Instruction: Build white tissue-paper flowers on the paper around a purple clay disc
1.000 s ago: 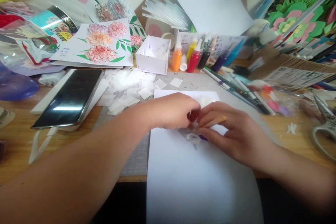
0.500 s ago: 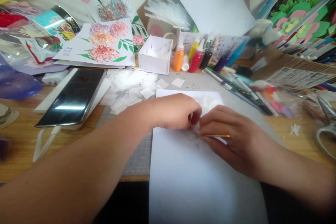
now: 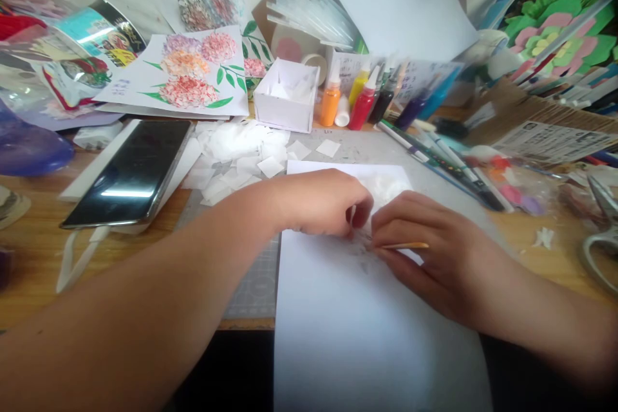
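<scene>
Both my hands meet over a white paper sheet [image 3: 347,322] lying in front of me. My left hand [image 3: 323,203] is curled, its fingertips pinched on a small white tissue piece that is mostly hidden. My right hand [image 3: 425,238] is closed round a thin wooden stick [image 3: 405,246], whose tip points left toward the left fingertips. A faint crumpled white bit lies on the sheet just under the fingertips.
A pile of small white tissue squares [image 3: 241,154] lies beyond the sheet, beside a dark phone [image 3: 128,170]. A white box [image 3: 287,98], paint bottles [image 3: 360,103], markers [image 3: 434,151], flower pictures [image 3: 193,74] and scissors [image 3: 601,232] crowd the wooden desk [image 3: 29,251].
The stick in my right hand has tipped from slanted to nearly level. A purple spot seen under the fingers earlier is hidden now. Both hands stay together on the sheet.
</scene>
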Tool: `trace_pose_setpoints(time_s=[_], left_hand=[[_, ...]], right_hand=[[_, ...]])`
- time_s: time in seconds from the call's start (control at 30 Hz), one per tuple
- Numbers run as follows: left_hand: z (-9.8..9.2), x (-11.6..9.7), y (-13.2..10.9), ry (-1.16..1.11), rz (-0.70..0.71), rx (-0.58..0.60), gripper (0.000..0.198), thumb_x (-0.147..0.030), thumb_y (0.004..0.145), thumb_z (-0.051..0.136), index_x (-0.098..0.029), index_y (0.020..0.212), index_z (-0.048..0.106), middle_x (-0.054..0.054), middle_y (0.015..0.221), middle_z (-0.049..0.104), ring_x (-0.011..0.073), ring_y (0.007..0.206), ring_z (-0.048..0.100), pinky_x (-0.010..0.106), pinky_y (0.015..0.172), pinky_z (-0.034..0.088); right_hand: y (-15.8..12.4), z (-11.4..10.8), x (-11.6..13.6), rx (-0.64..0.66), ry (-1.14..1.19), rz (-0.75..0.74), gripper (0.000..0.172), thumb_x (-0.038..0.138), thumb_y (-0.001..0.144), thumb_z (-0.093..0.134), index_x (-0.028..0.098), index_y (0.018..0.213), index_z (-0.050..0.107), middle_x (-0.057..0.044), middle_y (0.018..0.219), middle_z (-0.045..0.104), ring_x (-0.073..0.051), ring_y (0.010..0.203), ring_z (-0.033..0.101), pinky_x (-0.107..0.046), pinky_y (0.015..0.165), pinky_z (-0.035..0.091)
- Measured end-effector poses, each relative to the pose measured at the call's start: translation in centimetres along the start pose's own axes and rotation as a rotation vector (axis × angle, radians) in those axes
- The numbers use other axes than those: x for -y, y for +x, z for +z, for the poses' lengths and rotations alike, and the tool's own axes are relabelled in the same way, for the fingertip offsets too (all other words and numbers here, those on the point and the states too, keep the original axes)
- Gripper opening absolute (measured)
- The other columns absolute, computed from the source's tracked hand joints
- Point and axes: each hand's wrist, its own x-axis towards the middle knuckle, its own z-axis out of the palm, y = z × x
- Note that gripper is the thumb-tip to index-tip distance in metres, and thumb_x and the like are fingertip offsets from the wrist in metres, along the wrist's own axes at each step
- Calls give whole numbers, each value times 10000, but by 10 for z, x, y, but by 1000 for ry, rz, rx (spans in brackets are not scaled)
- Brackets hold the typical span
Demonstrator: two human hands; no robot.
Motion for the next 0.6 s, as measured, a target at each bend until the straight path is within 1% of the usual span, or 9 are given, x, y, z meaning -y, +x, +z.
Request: trace_pose_setpoints(time_s=[0.1,0.2,0.27,0.33,0.5,0.6], left_hand=[[-3,-3,-2,13,-1,15,191,-178,694,612,-226,873,659,-13,862,686,134,676,585,228,567,372],[-7,-7,-5,43,-18,28,185,-190,710,631,-224,887,673,-7,876,689,135,698,583,220,574,374],[-9,-8,-7,55,-25,31,164,-205,711,651,-214,873,677,-7,865,689,132,702,580,211,567,366],[-10,-9,-8,54,-30,43,143,-202,713,655,-206,853,683,-11,847,692,124,696,579,203,562,359],[-14,-6,-12,17,-13,126,165,-188,737,615,-229,861,715,-31,815,707,113,690,596,192,578,376],[-18,-5,-15,-12,6,163,159,-178,751,610,-233,845,726,-45,784,708,103,687,608,182,602,392]], right_hand=[[-1,-5,-3,-20,80,25,139,51,838,540,165,853,617,-77,884,632,-189,826,578,-335,695,494],[-3,-13,-5,-117,197,59,141,73,838,572,198,871,628,-54,848,648,-176,833,603,-313,707,512],[-5,-16,-7,-179,227,89,135,95,841,590,219,872,634,-40,818,656,-176,831,614,-309,706,515],[-7,-17,-7,-211,226,107,129,105,841,602,224,878,638,-40,818,661,-176,833,617,-309,708,515],[-8,-11,-8,-217,175,112,82,132,851,610,193,887,652,-61,851,653,-159,809,611,-286,685,502],[-8,-9,-8,-172,158,101,79,126,848,613,180,872,665,-54,845,647,-140,793,601,-263,689,491]])
